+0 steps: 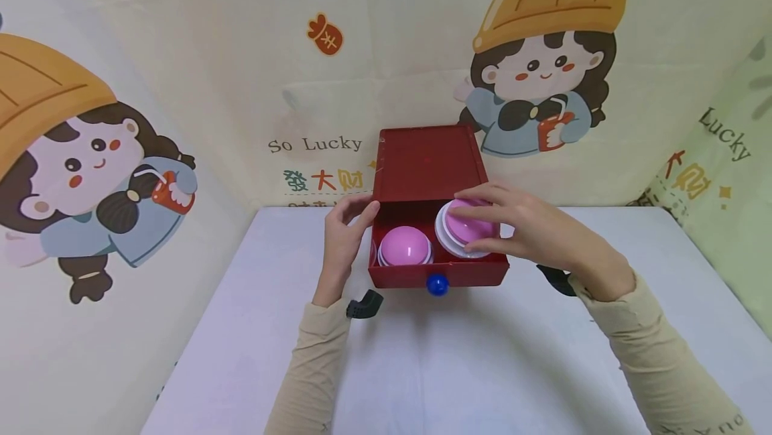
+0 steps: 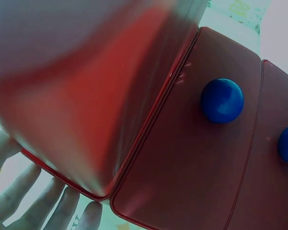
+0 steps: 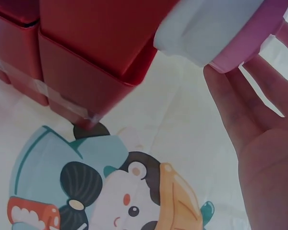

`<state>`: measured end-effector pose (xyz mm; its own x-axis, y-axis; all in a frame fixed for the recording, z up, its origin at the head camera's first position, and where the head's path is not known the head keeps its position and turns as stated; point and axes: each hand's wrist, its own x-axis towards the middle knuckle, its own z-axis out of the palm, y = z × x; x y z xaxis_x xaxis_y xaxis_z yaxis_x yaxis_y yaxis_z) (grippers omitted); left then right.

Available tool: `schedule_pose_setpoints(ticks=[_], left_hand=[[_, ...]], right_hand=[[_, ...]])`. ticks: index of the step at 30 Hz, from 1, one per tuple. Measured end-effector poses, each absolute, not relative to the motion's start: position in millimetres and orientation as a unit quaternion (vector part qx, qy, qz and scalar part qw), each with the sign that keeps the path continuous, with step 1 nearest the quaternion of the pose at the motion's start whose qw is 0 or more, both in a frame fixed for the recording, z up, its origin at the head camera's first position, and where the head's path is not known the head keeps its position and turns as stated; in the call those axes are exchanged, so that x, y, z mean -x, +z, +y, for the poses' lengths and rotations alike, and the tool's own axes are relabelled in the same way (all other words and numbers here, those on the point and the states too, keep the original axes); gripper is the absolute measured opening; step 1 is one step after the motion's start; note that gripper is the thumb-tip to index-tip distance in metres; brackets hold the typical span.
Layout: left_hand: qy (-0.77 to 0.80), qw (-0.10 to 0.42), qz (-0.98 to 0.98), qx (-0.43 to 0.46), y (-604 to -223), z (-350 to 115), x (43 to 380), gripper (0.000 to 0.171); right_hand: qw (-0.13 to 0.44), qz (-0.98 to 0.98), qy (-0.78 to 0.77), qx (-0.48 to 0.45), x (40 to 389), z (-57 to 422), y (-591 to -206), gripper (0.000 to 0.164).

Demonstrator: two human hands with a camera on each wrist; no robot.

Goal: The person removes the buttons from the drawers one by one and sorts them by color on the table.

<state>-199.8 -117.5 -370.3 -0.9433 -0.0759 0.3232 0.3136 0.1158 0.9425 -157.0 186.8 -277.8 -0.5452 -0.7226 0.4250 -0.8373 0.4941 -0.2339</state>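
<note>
A pulled-out top drawer (image 1: 392,277) with a blue knob (image 1: 437,285) juts from a red drawer cabinet (image 1: 428,163). In its left half sits a rounded jar with a pink lid (image 1: 405,245). My right hand (image 1: 531,227) pinches a second white jar with a pink lid (image 1: 467,224) by its lid, over the drawer's right half. The right wrist view shows that jar's white body (image 3: 201,31) tilted beside the drawer. My left hand (image 1: 344,240) rests against the cabinet's left side near the drawer's back corner, its fingers (image 2: 62,208) extended along the red wall.
Below the open drawer, closed red drawers (image 2: 177,158) with blue knobs (image 2: 222,100) are stacked. The cabinet stands on a white table (image 1: 289,254), close to a cartoon-printed backdrop (image 1: 392,39). Black straps (image 1: 364,304) sit at both wrists.
</note>
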Motion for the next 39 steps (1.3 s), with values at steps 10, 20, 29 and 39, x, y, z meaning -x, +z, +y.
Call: schedule_pose_setpoints(ticks=[10, 20, 29, 39], left_hand=[[-0.662, 0.151, -0.729, 0.087, -370.3, -117.1, 199.4, 0.035], [-0.664, 0.151, -0.727, 0.089, -371.4, -117.5, 199.3, 0.034], [-0.659, 0.159, -0.729, 0.096, -370.7, -116.9, 199.5, 0.035], [-0.651, 0.169, -0.732, 0.11, -370.0, -114.0, 201.8, 0.036]], right_hand=[[0.186, -0.847, 0.207, -0.453, 153.2, 193.6, -268.2, 0.065], [0.217, -0.839, 0.208, -0.453, 154.8, 209.1, -268.0, 0.068], [0.223, -0.847, 0.212, -0.434, 153.2, 228.7, -270.6, 0.073], [0.23, -0.853, 0.235, -0.405, 151.5, 243.0, -279.3, 0.07]])
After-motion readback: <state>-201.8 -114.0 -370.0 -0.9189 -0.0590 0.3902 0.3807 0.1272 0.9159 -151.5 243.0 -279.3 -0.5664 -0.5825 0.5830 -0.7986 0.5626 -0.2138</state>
